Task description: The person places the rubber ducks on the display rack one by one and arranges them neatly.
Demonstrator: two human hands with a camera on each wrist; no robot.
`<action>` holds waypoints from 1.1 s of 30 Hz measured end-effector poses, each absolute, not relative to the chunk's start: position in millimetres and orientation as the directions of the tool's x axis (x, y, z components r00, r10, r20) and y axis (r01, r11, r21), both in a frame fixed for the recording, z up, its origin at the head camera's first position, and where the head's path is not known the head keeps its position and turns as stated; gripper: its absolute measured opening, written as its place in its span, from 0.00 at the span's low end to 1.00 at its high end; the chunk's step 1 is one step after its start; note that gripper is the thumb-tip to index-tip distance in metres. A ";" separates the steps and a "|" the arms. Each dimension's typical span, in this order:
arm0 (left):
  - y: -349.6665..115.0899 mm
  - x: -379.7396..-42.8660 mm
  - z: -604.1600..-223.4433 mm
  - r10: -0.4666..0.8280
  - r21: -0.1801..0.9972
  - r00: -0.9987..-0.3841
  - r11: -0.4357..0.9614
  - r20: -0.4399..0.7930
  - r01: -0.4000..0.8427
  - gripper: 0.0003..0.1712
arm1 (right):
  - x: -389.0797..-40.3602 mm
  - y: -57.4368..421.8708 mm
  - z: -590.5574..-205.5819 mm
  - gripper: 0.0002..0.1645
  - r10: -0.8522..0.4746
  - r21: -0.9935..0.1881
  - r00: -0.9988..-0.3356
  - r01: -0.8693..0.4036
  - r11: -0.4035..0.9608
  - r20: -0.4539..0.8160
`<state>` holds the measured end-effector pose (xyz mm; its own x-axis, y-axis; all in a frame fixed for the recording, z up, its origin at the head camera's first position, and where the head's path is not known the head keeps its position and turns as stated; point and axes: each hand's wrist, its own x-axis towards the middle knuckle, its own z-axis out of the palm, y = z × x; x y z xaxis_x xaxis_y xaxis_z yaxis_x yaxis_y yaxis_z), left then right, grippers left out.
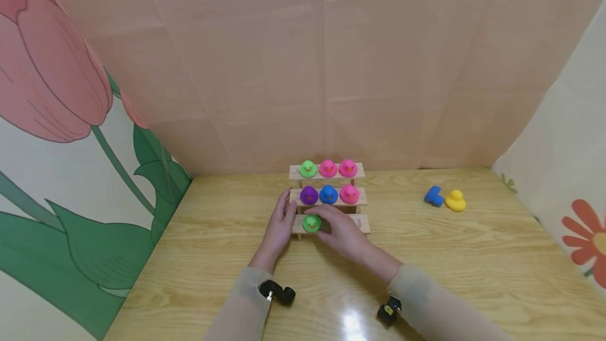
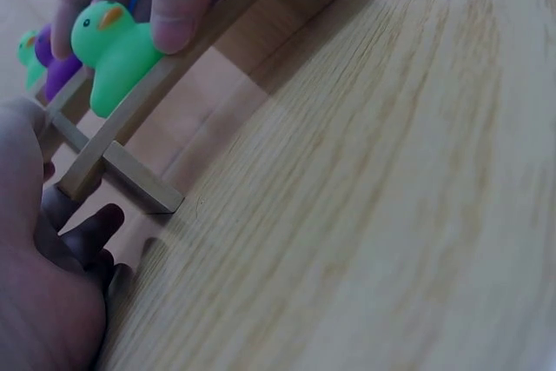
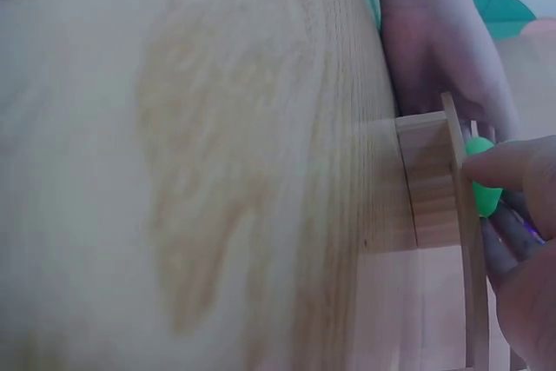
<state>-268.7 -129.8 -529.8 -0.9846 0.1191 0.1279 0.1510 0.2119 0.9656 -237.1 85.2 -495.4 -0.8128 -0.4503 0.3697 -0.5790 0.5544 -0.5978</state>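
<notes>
A three-step wooden display rack [image 1: 358, 223] holds small rubber ducks. My right hand [image 1: 344, 232] pinches a green rubber duck [image 1: 311, 223] at the left of the lowest step, thumb in front and fingers behind. In the left wrist view this duck [image 2: 122, 56] sits on the board, and the right wrist view shows part of its green body [image 3: 485, 190] beside the thumb. My left hand [image 1: 279, 228] holds the rack's left end, with some fingers [image 2: 91, 230] curled under the lowest board. Purple, blue and pink ducks [image 1: 350, 193] stand on the middle step.
One green and two pink ducks [image 1: 328, 168] line the top step, close to the back wall. Off to the right on the table [image 1: 402, 257] lie a tipped blue duck [image 1: 434, 197] and an upright yellow duck [image 1: 455, 201]. Printed panels flank both sides.
</notes>
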 end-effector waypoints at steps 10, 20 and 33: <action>-127.9 -269.0 -531.0 0.108 0.970 -0.987 0.202 0.117 0.137 0.40 | -226.4 103.2 -492.1 0.35 -0.415 -0.625 -0.826 -0.561 0.543 0.381; -128.5 -269.3 -529.6 0.093 0.966 -0.989 0.224 0.112 0.131 0.40 | -216.1 145.8 -482.6 0.33 -0.332 -0.620 -0.840 -0.542 0.567 0.429; -129.2 -270.4 -529.7 0.090 0.964 -0.988 0.225 0.125 0.142 0.42 | -216.2 209.0 -475.7 0.34 -0.238 -0.531 -0.812 -0.539 0.654 0.532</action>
